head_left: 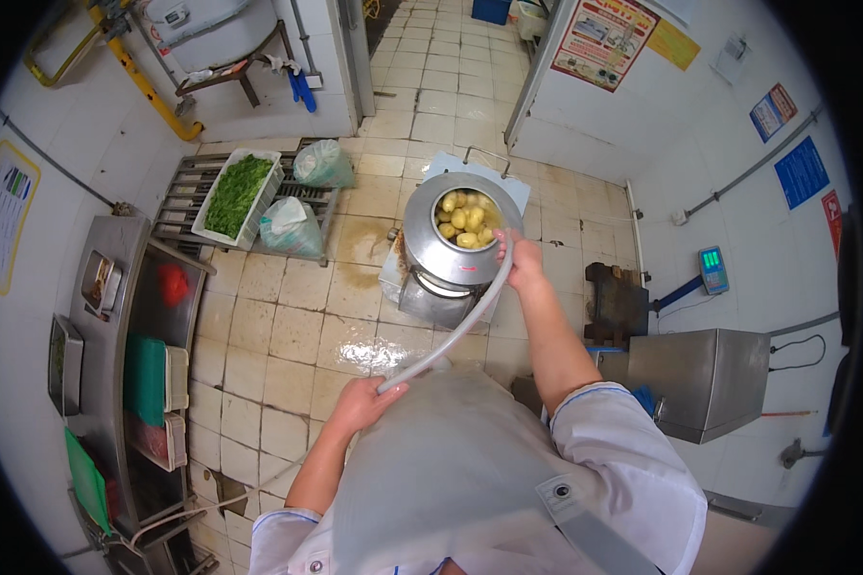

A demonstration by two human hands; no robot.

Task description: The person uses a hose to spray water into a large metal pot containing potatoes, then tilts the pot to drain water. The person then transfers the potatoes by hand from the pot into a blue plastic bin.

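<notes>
A pale translucent hose (451,338) runs between my two hands, in front of my grey apron (431,460). My right hand (521,257) grips it close to its end, at the near right rim of a round metal potato peeling machine (426,243). Through the machine's top opening show several yellow, mostly peeled potatoes (464,215). The hose end itself is hidden by my fingers and the rim. Lower down and to the left, my left hand (367,402) is closed around the hose at my apron's edge.
At the left, a slatted metal rack (187,190) bears a white crate (262,208) of chopped greens and two tied plastic bags (293,228). A steel table (108,287) lines the left wall. To the right stand a platform scale (615,302) and a steel cabinet (697,384). The tiled floor (295,338) is wet.
</notes>
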